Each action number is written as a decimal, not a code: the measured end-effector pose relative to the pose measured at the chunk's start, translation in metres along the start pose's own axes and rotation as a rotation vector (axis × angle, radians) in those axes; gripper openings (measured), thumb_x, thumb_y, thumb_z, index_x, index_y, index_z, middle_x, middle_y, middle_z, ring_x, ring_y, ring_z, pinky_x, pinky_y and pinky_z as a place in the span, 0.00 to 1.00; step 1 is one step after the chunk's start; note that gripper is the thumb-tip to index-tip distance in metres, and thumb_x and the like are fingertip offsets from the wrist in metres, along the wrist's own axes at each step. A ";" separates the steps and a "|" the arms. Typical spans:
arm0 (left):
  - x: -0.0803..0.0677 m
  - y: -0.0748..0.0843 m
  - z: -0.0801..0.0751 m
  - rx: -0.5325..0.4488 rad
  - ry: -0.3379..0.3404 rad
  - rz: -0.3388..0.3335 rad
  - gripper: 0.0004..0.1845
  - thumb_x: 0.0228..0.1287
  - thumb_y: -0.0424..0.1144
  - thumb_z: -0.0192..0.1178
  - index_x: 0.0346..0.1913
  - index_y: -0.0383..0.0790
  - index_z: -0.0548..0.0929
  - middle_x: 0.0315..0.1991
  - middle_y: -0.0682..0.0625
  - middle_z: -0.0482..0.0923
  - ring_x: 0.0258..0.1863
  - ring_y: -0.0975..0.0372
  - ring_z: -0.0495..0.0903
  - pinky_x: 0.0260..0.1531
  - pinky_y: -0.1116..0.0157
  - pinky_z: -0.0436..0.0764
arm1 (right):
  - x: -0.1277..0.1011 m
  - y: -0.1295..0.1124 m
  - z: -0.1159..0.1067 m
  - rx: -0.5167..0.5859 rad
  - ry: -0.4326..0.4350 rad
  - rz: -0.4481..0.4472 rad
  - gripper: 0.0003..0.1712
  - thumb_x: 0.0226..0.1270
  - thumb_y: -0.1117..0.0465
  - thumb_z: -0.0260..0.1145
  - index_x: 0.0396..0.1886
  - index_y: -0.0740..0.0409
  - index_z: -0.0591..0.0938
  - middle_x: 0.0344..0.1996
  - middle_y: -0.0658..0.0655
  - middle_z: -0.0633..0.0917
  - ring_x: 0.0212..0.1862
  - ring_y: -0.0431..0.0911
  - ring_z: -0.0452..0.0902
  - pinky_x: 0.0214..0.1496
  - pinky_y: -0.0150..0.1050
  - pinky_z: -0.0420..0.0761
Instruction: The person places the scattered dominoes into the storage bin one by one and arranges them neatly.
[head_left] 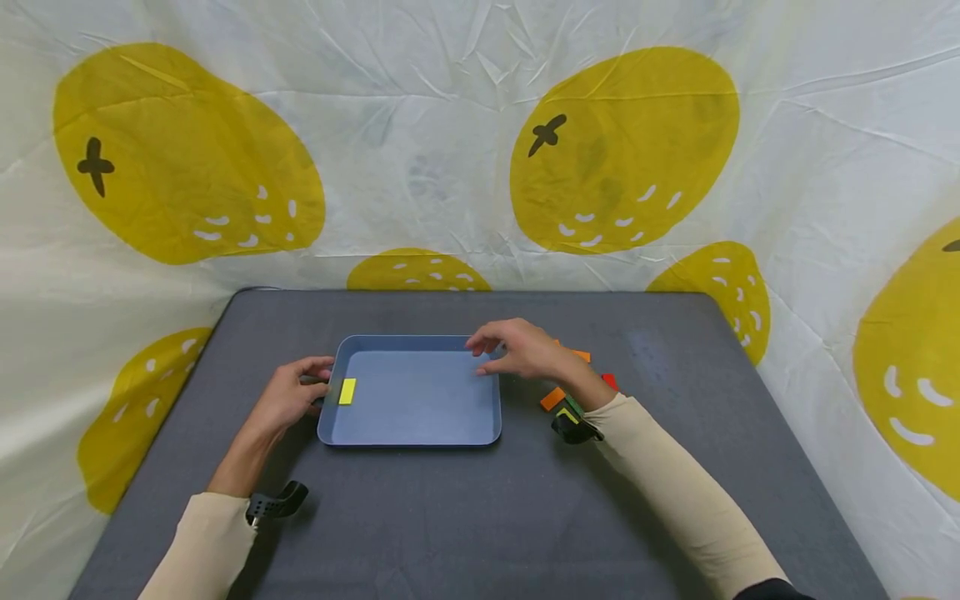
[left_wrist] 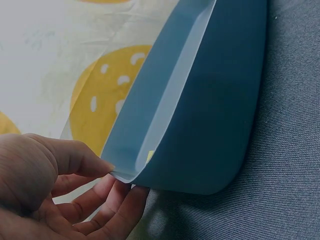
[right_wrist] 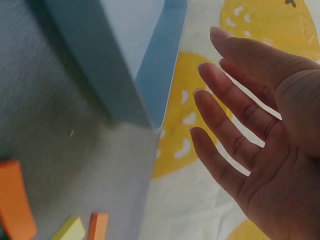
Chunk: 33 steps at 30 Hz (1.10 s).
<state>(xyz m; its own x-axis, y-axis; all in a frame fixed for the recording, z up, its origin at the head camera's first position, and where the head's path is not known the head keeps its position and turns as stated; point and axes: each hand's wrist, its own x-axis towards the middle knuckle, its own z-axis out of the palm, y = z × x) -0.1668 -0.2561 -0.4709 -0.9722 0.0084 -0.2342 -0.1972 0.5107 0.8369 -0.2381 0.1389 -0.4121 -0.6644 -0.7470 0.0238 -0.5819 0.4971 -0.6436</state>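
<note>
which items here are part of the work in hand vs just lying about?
In hand:
- blue tray, its left rim pinched by the left hand
- yellow block lying inside the tray at its left end
- right hand, open over the tray's right far corner, holding nothing

Lying about:
- coloured blocks on the grey table, right of the tray
- lemon-print cloth behind

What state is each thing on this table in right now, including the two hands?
Blue tray: flat on the grey table, holding one block.
Yellow block: lying inside the tray by its left wall.
Loose blocks: on the table, right of the tray.
Left hand: pinching the tray's left rim.
Right hand: open, fingers straight, holding nothing.
</note>
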 end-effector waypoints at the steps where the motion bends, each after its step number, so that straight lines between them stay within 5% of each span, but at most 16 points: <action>1: 0.000 0.000 0.000 -0.002 -0.001 0.000 0.28 0.71 0.27 0.55 0.73 0.31 0.69 0.60 0.31 0.71 0.54 0.43 0.77 0.37 0.55 0.87 | -0.003 0.002 -0.001 -0.001 0.000 0.006 0.23 0.62 0.58 0.76 0.56 0.55 0.85 0.48 0.55 0.88 0.51 0.52 0.81 0.58 0.55 0.80; 13: -0.002 0.000 0.001 -0.008 -0.013 0.006 0.27 0.72 0.27 0.55 0.73 0.31 0.68 0.61 0.30 0.71 0.55 0.42 0.77 0.37 0.56 0.87 | -0.037 0.034 -0.015 0.031 -0.040 0.016 0.25 0.62 0.64 0.76 0.59 0.62 0.82 0.53 0.61 0.86 0.54 0.60 0.80 0.57 0.59 0.79; 19: -0.001 0.001 0.001 -0.006 -0.015 -0.004 0.28 0.72 0.27 0.54 0.74 0.33 0.68 0.62 0.31 0.71 0.56 0.42 0.76 0.39 0.55 0.87 | -0.052 0.052 -0.021 0.090 -0.048 0.089 0.24 0.60 0.69 0.75 0.58 0.59 0.83 0.55 0.62 0.85 0.58 0.63 0.79 0.60 0.61 0.78; 33: -0.002 0.001 0.000 -0.011 -0.004 0.006 0.28 0.71 0.26 0.56 0.73 0.32 0.69 0.61 0.31 0.71 0.56 0.43 0.76 0.37 0.57 0.86 | -0.074 0.092 -0.027 0.003 -0.087 0.134 0.25 0.60 0.72 0.73 0.58 0.62 0.83 0.57 0.60 0.84 0.58 0.60 0.77 0.62 0.62 0.75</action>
<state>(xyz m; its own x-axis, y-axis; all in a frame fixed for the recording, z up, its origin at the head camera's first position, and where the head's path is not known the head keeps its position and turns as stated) -0.1653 -0.2555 -0.4695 -0.9728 0.0146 -0.2312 -0.1930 0.5008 0.8438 -0.2553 0.2517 -0.4530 -0.6926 -0.7098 -0.1286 -0.4896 0.5934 -0.6389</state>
